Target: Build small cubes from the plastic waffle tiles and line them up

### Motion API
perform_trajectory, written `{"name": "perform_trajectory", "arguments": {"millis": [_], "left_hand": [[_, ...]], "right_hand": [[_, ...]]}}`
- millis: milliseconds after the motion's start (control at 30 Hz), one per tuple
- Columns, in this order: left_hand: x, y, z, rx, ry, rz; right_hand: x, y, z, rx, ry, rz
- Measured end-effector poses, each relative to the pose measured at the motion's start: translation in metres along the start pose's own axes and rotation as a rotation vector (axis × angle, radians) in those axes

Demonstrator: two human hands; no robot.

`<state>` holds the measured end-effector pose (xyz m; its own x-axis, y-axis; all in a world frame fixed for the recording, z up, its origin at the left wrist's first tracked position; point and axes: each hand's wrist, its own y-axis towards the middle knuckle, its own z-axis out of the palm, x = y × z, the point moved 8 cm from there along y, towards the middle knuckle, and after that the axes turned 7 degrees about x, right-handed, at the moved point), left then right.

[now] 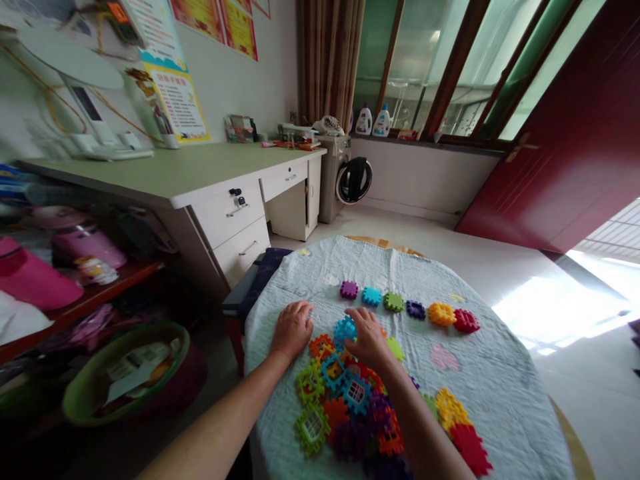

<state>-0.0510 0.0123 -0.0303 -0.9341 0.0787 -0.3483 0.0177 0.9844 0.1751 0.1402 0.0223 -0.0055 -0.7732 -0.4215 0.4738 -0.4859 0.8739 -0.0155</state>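
My left hand (294, 328) rests on the cloth at the left of a pile of toothed plastic building blocks, fingers lightly bent, holding nothing that I can see. My right hand (369, 337) reaches over the pile's far side. Its thumb and fingers are apart around a light blue block (344, 329); whether they touch it is unclear. Nearer me lie a green block with a lattice window (313, 429), a blue lattice block (357, 392) and an orange block (321, 347). Beyond my hands runs a row of block shapes, from purple (349, 289) to red (466, 321).
The blocks lie on a round table with a pale blue cloth (500, 380). Yellow blocks (451, 408) and a red block (471, 449) lie at the right. A dark stool (250, 287) touches the left side. A desk (200, 173), washing machine (333, 177) and red door (550, 133) stand beyond.
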Motion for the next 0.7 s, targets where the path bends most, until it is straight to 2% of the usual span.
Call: {"name": "perform_trajectory", "arguments": {"millis": [133,233,400,600,700], "left_hand": [[-0.002,-0.001,-0.002,0.000,0.000,0.006],[-0.002,-0.001,-0.002,-0.003,0.003,0.006],[-0.001,-0.001,-0.001,0.003,-0.002,0.005],[-0.002,-0.001,-0.002,0.004,-0.006,-0.003],[-0.002,-0.001,-0.002,0.005,-0.005,-0.001]], "right_hand": [[0.005,0.008,0.014,0.107,-0.016,0.025],[0.003,0.010,0.016,0.144,-0.021,0.032],[0.000,0.013,0.012,0.123,-0.047,0.070],[0.000,0.017,0.024,0.108,-0.087,0.136],[-0.005,0.020,0.017,0.065,-0.079,0.115]]}}
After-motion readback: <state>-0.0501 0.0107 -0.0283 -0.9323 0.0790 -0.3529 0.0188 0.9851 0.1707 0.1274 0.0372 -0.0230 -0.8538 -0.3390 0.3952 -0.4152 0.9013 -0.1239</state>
